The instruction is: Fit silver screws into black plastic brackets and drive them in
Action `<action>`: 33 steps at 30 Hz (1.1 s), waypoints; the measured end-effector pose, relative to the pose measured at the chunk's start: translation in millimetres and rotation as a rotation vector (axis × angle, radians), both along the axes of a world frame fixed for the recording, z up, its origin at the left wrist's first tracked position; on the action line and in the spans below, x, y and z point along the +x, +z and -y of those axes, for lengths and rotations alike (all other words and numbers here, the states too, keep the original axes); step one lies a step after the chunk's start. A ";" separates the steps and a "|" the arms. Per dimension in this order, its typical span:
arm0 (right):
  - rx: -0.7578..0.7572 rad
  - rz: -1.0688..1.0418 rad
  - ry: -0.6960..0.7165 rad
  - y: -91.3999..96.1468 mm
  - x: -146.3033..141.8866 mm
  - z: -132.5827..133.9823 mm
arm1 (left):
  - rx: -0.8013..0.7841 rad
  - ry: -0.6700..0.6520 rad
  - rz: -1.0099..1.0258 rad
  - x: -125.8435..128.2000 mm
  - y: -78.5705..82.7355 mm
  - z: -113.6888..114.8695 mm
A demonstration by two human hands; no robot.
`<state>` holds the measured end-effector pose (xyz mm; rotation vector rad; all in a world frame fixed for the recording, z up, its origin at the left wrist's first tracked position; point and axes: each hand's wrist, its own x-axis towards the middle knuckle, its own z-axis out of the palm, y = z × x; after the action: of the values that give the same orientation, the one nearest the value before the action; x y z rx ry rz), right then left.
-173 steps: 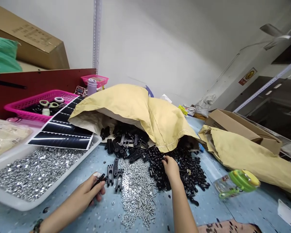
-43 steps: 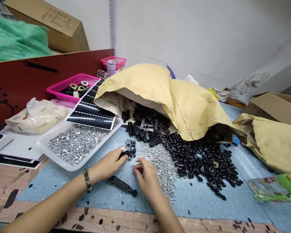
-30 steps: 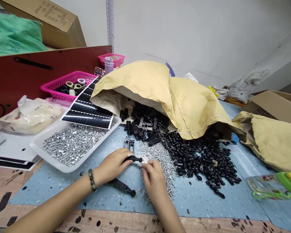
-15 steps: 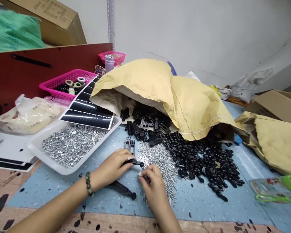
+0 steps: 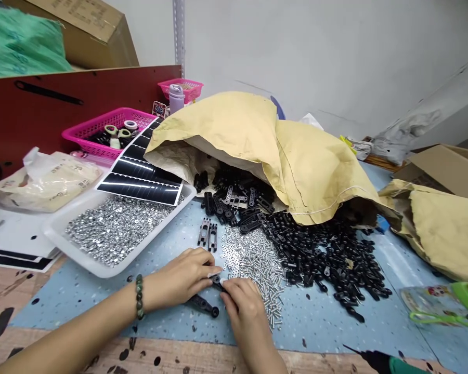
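Note:
My left hand point(image 5: 187, 275), with a beaded bracelet on the wrist, pinches one end of a small black plastic arm point(image 5: 217, 281). The fingers of my right hand point(image 5: 247, 309) are closed at that part's other end; whether a screw or nut is in them is hidden. Under my left hand a longer black plastic arm point(image 5: 205, 305) lies on the blue mat. Just beyond my hands lie two slotted dark plates point(image 5: 212, 237). A heap of silver screws and nuts point(image 5: 263, 259) spreads beside my right hand, with a pile of small black parts point(image 5: 327, 259) further right.
A white tray of silver nuts point(image 5: 113, 228) stands left, a printed black sheet point(image 5: 142, 182) across its edge. Paper sacks point(image 5: 226, 119) spill black parts behind. A clear bottle point(image 5: 429, 301) lies right. A black-and-green tool point(image 5: 378, 361) with a thin tip shows at the bottom edge.
My hands have come together and slightly down, and my right fingers now meet the small black arm. The black-and-green tool has come into view at the bottom right.

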<state>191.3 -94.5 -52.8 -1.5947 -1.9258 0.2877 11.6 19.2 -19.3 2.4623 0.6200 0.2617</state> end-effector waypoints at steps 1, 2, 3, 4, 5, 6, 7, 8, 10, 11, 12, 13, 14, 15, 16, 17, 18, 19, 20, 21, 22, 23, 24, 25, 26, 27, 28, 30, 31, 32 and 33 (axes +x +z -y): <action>0.013 0.015 0.009 -2.1 -2.6 -0.9 | -0.007 -0.003 -0.014 -3.1 0.9 -1.0; 0.022 0.020 0.013 -3.5 -4.8 -1.9 | -0.016 -0.003 -0.033 -5.8 1.8 -2.4; 0.021 0.019 0.015 -4.4 -6.7 -3.1 | -0.025 -0.001 -0.051 -7.8 2.3 -4.2; 0.016 0.014 0.015 -4.5 -8.2 -4.4 | -0.034 0.002 -0.064 -9.0 2.6 -6.2; 0.008 0.004 0.008 -4.2 -9.3 -5.6 | -0.042 0.007 -0.071 -9.4 2.4 -8.2; 0.001 -0.008 -0.006 -3.5 -10.0 -6.8 | -0.052 0.014 -0.071 -9.1 2.1 -10.0; -0.004 -0.019 -0.021 -2.6 -10.4 -7.9 | -0.061 0.022 -0.067 -8.6 1.7 -11.3; -0.007 -0.027 -0.034 -1.6 -10.6 -8.9 | -0.069 0.029 -0.061 -8.0 1.5 -12.0; 0.002 -0.026 -0.043 0.3 -10.7 -10.0 | -0.074 0.034 -0.047 -7.4 2.1 -11.6; 0.005 -0.022 -0.036 1.2 -10.6 -10.2 | -0.071 0.032 -0.041 -7.6 3.0 -10.8; 0.010 -0.019 -0.022 1.9 -10.4 -10.1 | -0.065 0.028 -0.037 -8.0 4.2 -9.8; 0.013 -0.022 -0.011 2.6 -10.2 -9.8 | -0.058 0.025 -0.035 -8.4 5.5 -8.9; 0.016 -0.032 -0.008 3.2 -10.0 -9.4 | -0.051 0.026 -0.034 -8.5 6.8 -8.3; 0.020 -0.048 -0.015 3.6 -9.8 -8.9 | -0.045 0.028 -0.035 -8.4 7.8 -8.3; 0.025 -0.063 -0.028 3.7 -9.9 -8.5 | -0.040 0.031 -0.037 -7.8 8.5 -8.8; 0.030 -0.071 -0.040 3.6 -10.3 -8.2 | -0.035 0.032 -0.039 -7.0 8.6 -9.7; 0.037 -0.072 -0.052 3.1 -11.0 -8.0 | -0.030 0.032 -0.041 -5.9 8.3 -11.1; 0.040 -0.066 -0.060 2.4 -12.2 -7.9 | -0.027 0.029 -0.045 -4.9 7.5 -12.5; 0.043 -0.056 -0.061 1.4 -13.6 -7.7 | -0.026 0.024 -0.049 -4.0 6.5 -14.0; 0.042 -0.044 -0.057 0.3 -15.2 -7.3 | -0.028 0.018 -0.054 -3.3 5.3 -15.1; 0.042 -0.031 -0.051 -0.9 -16.8 -6.5 | -0.031 0.015 -0.057 -3.0 4.1 -15.9; 0.044 -0.020 -0.046 -2.0 -18.1 -5.4 | -0.035 0.013 -0.060 -3.0 3.1 -16.3; 0.043 -0.011 -0.038 -2.8 -19.0 -3.7 | -0.040 0.013 -0.062 -3.2 2.3 -16.2; 0.040 -0.005 -0.029 -3.2 -19.3 -1.6 | -0.046 0.013 -0.064 -3.8 1.8 -15.6; 0.033 -0.003 -0.023 -2.9 -18.9 0.5 | -0.051 0.014 -0.065 -4.5 1.6 -14.7; 0.017 -0.006 -0.023 -1.8 -18.0 2.2 | -0.057 0.016 -0.066 -5.3 1.5 -13.3; -0.008 -0.013 -0.022 0.0 -16.7 3.0 | -0.062 0.019 -0.066 -6.4 1.4 -11.6; -0.070 -0.039 -0.030 5.2 -14.0 -1.1 | -0.069 0.031 -0.063 -8.8 1.4 -7.2; -0.085 -0.054 -0.051 8.0 -13.2 -7.0 | -0.068 0.038 -0.063 -10.4 1.2 -4.4; -0.084 -0.067 -0.083 10.5 -13.1 -15.5 | -0.066 0.047 -0.061 -12.2 1.1 -1.3; -0.067 -0.071 -0.122 12.4 -13.7 -26.4 | -0.064 0.058 -0.059 -14.3 1.0 1.9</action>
<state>177.6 -68.1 -40.4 -1.7146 -1.7746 0.3557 -2.6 17.4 -18.3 2.4008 0.7145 0.1896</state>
